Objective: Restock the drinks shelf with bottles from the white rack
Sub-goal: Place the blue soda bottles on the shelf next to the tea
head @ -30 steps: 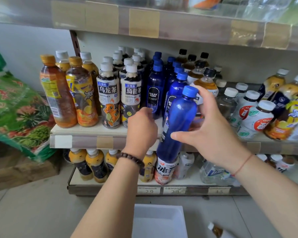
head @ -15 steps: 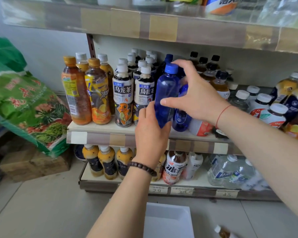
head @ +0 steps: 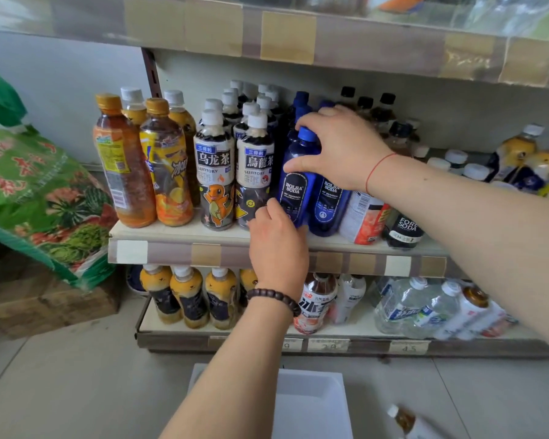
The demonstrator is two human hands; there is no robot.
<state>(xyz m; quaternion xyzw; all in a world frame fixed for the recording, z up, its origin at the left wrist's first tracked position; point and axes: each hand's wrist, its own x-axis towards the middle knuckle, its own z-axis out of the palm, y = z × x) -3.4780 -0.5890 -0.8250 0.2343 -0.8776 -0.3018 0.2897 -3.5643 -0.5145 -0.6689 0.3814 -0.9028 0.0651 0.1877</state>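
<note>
Down at your feet sits the white plastic rack [head: 311, 403], smooth-walled and boxy, with one small brown-filled bottle with a white cap [head: 408, 421] lying on the floor tiles just to its right. The rack's inside is only partly in view, so you cannot tell what is left in it.

Above that, your left hand [head: 278, 245] is curled low round the base of the dark blue plastic soda bottle [head: 295, 188], where it meets the front edge of the middle shelf [head: 171, 253]. That low hold looks meant to steady the foot of the bottle while it settles. Your right hand [head: 339, 150] has its thumb across the bottle's shoulder and its fingers draped over the blue screw cap, guiding it upright from above. So both hands are grasping the same bottle, which stands at the front of the blue row, just beside the white-labelled oolong tea bottle [head: 255, 172] on its left and touching a matching blue soda bottle [head: 328, 207] on its right.

The blue plastic is glossy and tall-waisted, likely slick, hence the two-handed seat. Farther back, more blue caps and white caps recede in files toward the pale rear wall. The amber tea bottles [head: 124, 163] at the far left are ribbed, with film labels.
</note>
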